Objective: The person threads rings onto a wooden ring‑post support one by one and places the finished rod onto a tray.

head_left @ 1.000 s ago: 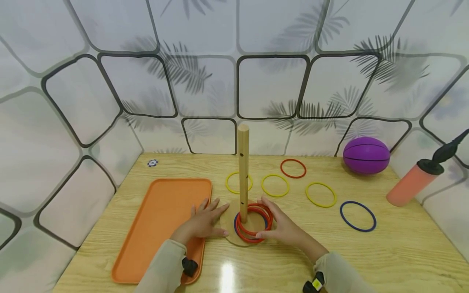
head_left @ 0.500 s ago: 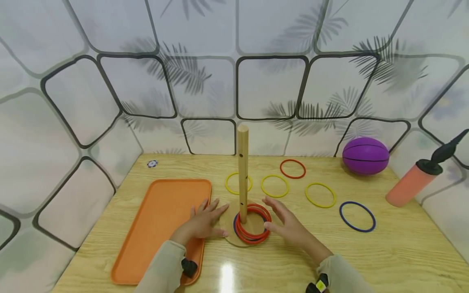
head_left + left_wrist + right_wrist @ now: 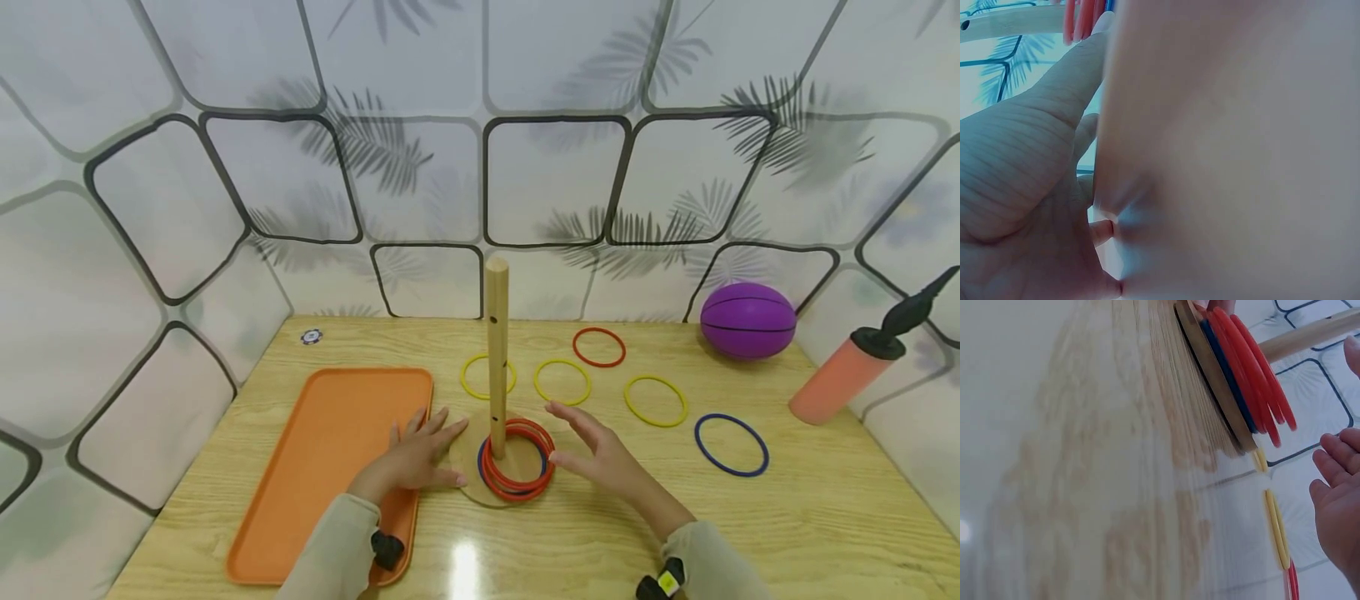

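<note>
A wooden post (image 3: 497, 350) stands upright on a round wooden base (image 3: 465, 446). Several red rings (image 3: 1250, 365) lie stacked round the post's foot, over a blue ring (image 3: 1230, 375) that rests on the base. My left hand (image 3: 412, 458) lies flat with fingers spread, between the orange tray's right rim and the base; its fingertips touch the base's left edge. Just right of the stack, my right hand (image 3: 603, 458) hovers with fingers extended and thumb apart, holding nothing. In the right wrist view a gap shows between this hand and the rings.
Behind the base lie yellow rings (image 3: 590, 387) and a red ring (image 3: 623, 353); a blue ring (image 3: 765, 462) lies right. An orange tray (image 3: 322, 467) sits left. A purple ball (image 3: 748, 321), a pink hand pump (image 3: 847, 375) and a poker chip (image 3: 311, 336) stand farther back.
My right hand has let go of the red rings and drawn away to the right. The rings stay round the post. My left hand has kept its place.
</note>
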